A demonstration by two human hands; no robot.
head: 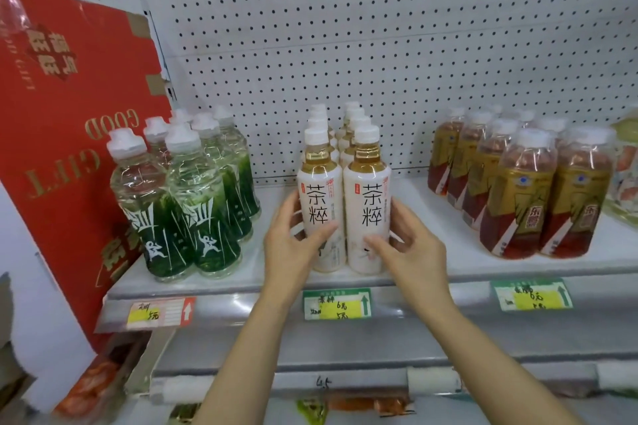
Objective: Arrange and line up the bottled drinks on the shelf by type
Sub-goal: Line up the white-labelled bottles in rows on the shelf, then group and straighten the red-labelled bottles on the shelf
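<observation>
Left hand [293, 245] and right hand [407, 245] are cupping, fingers loosely curled, the 2 front white tea bottles [345, 217], squaring that row between green bottles [179, 203] at 9 o'clock and amber bottles [518, 193] at 3 o'clock.

Shop, small grocery or convenience store by the look. White metal retail shelf [431, 266] with perforated pegboard back panel [379, 28]. Bottled drinks stocked in rows by type: green-label bottles [186, 197] left, white-label tea bottles [341, 190] centre, red-and-gold bottles [524, 190] right. Handwritten price tags in the shelf-edge strip: red-and-yellow tag [160, 312], green tag [337, 304], second green tag [531, 295]. Red gift carton [69, 121] printed "GOOD GIFT", upside down, leaning at left. More packaged goods on lower shelf [345, 404], blurred.
</observation>
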